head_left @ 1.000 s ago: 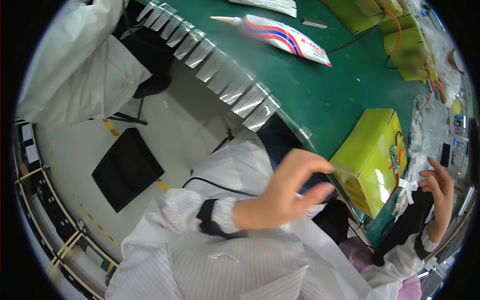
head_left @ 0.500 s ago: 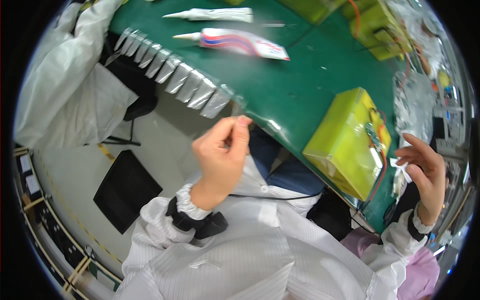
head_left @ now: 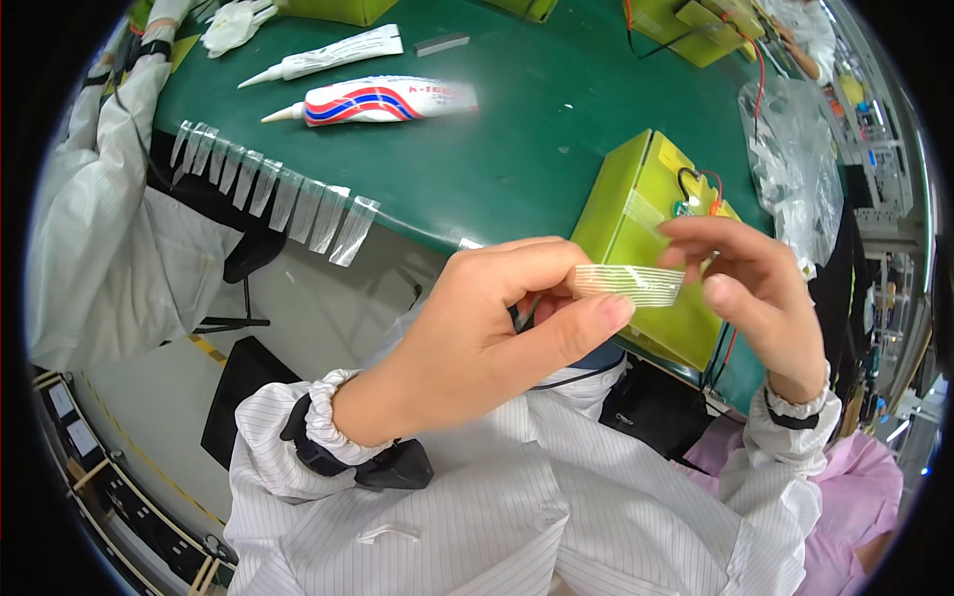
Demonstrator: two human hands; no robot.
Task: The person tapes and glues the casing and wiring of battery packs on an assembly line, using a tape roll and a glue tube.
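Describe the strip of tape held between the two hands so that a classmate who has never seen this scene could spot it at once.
Start at the green table and find the yellow-green box at its near edge. Just in front of it, the left hand and right hand stretch a short clear strip of tape with fine threads running lengthwise. Unlike the row of tape strips hanging from the table edge, it is held in the air.

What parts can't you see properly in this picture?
Head view:
- The strip of tape: its left end is hidden behind the left hand.
- The yellow-green box: its near side is covered by both hands.
- The right hand: whether its fingers touch the tape is unclear.
- The clear plastic bag: contents too small to tell.
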